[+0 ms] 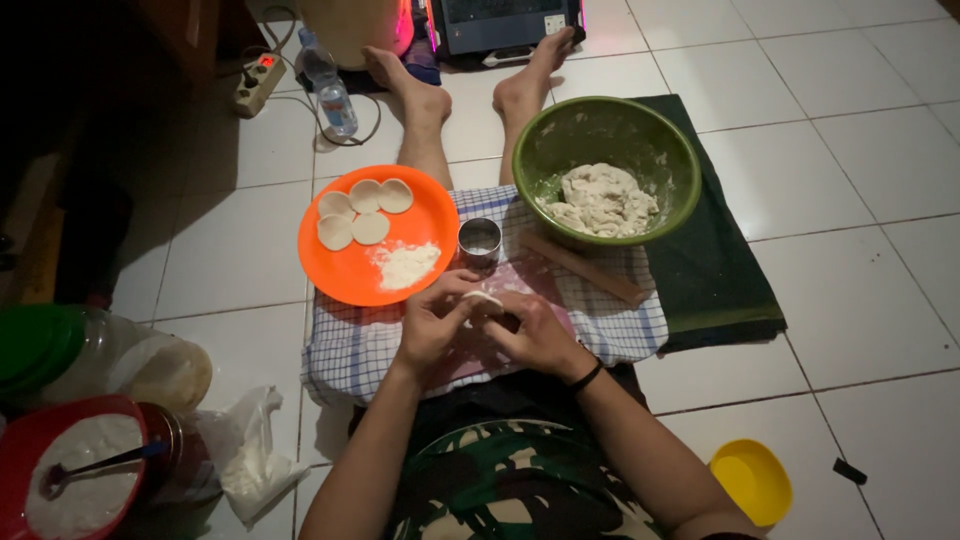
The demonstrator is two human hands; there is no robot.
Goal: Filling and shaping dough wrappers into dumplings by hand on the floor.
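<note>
Between both hands (485, 325), a dough piece (483, 298) shows, perhaps half hidden.

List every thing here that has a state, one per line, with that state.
left hand: pinching the dough piece
right hand: pinching the dough piece
dough piece: held between both hands
green bowl: holds a dough lump
orange plate: bears four dough discs and a flour heap
metal cutter: upright, untouched
rolling pin: lying flat
yellow bowl: empty

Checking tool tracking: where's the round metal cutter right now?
The metal cutter stands on the checked cloth, between the orange plate and the green bowl.
</note>
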